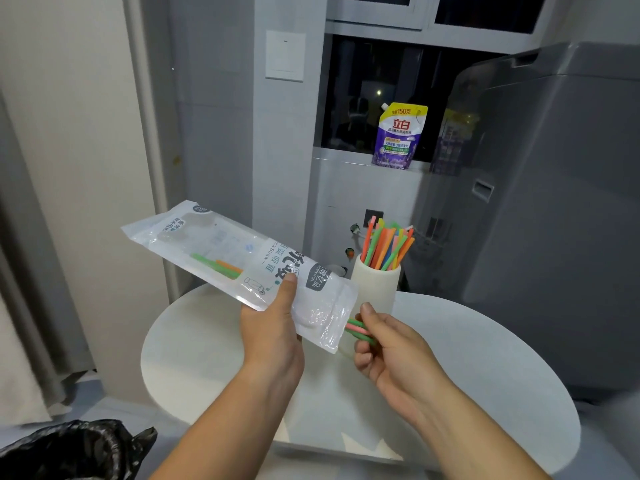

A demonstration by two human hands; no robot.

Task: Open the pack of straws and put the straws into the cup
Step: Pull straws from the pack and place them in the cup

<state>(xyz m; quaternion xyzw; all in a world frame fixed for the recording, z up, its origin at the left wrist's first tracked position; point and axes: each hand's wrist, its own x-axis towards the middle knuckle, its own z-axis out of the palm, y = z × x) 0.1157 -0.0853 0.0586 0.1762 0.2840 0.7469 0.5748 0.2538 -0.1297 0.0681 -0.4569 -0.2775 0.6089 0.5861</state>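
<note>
My left hand [273, 327] grips a long clear straw pack [221, 251] held above the table, its far end tilted up to the left. A few green and orange straws show through the film inside it. My right hand [384, 341] pinches the ends of green and pink straws [358, 329] that stick out of the pack's open near end. A white cup [375, 289] stands upright at the back of the round white table [467, 375], just beyond my right hand, holding several coloured straws [388, 247].
A grey appliance [536, 202] stands to the right behind the table. A purple detergent pouch [398, 136] sits on the window ledge. A black bin bag [72, 452] is at the lower left, a curtain along the left edge.
</note>
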